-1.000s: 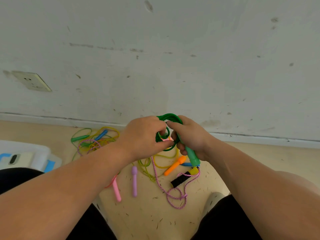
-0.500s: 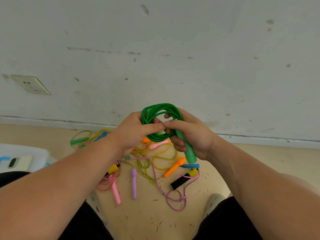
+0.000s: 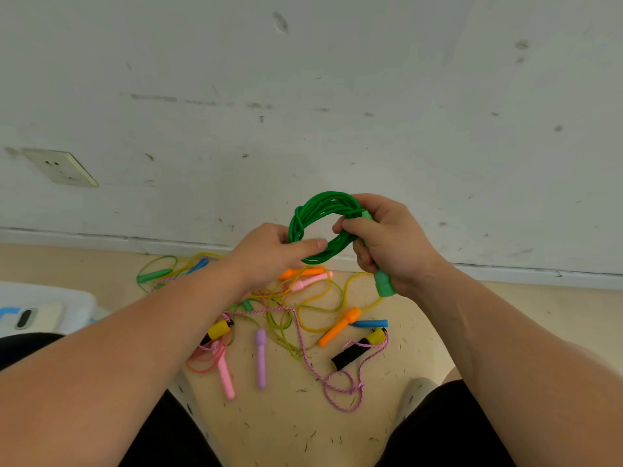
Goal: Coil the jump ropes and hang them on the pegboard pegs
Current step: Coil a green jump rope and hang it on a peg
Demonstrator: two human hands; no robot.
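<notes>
Black fabric covers both legs point(image 3: 448, 429) at the bottom edge of the head view, and bare wooden floor point(image 3: 286, 426) shows between them. On that floor, ahead of the knees, the uncoiled jump ropes lie in a tangle:
- a pink braided rope point(image 3: 303, 345) with a black-and-yellow handle point(image 3: 354, 350) at its right end;
- a pink handle point(image 3: 225, 375) just beside a purple handle point(image 3: 260, 358);
- an orange handle point(image 3: 338, 326) touching a blue handle point(image 3: 371, 323), with thin yellow cord point(image 3: 317, 328) looped around them.

Above the tangle, clear of the floor, both hands hold the green jump rope point(image 3: 313, 210), which is wound into a round coil of several turns. The left hand point(image 3: 269, 254) pinches the coil's lower left arc, thumb laid flat across the front. The right hand point(image 3: 394, 244) has its fingers curled round the coil's right side and the green handle point(image 3: 384, 284), whose end projects below the palm.

At far left sits a white container point(image 3: 67, 294). Beyond everything stands a scuffed white wall point(image 3: 303, 96) with a socket point(image 3: 60, 166).
</notes>
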